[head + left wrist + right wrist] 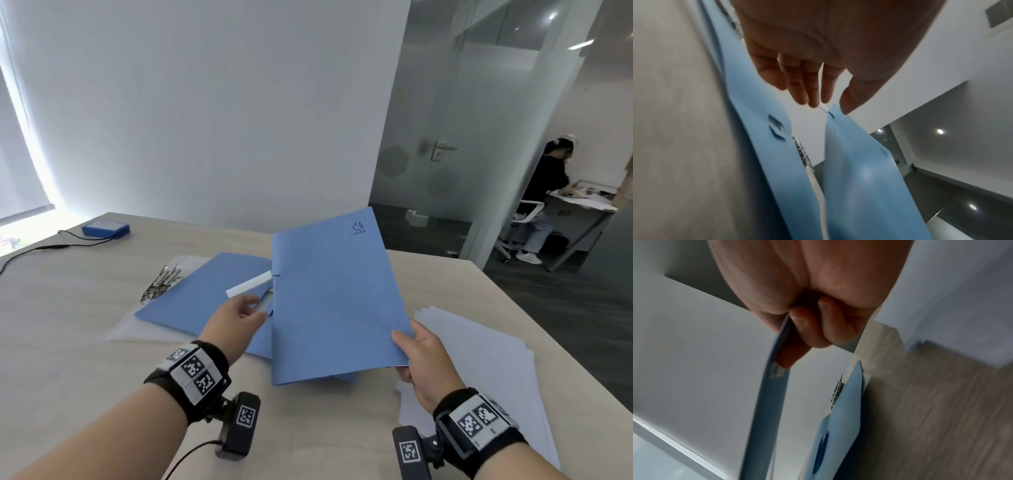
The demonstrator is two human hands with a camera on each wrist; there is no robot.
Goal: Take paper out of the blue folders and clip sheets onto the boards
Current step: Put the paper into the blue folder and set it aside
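Observation:
My right hand point(407, 349) pinches the lower right corner of a blue folder point(335, 294) and holds it raised and tilted above the table; the right wrist view shows thumb and fingers point(803, 331) clamped on its edge point(764, 386). My left hand point(251, 308) reaches to the folder's left edge with fingers nearly straight, the fingertips point(813, 100) at a small white strip point(248, 283) by the spine. A second blue folder point(205, 294) lies flat on a translucent board point(120, 329). White paper point(479, 359) is stacked at the right.
Several metal clips point(161, 282) lie left of the flat folder. A blue box point(106, 229) with a black cable sits at the table's far left corner. The table edge runs along the right. A person sits at a desk point(548, 192) beyond the glass wall.

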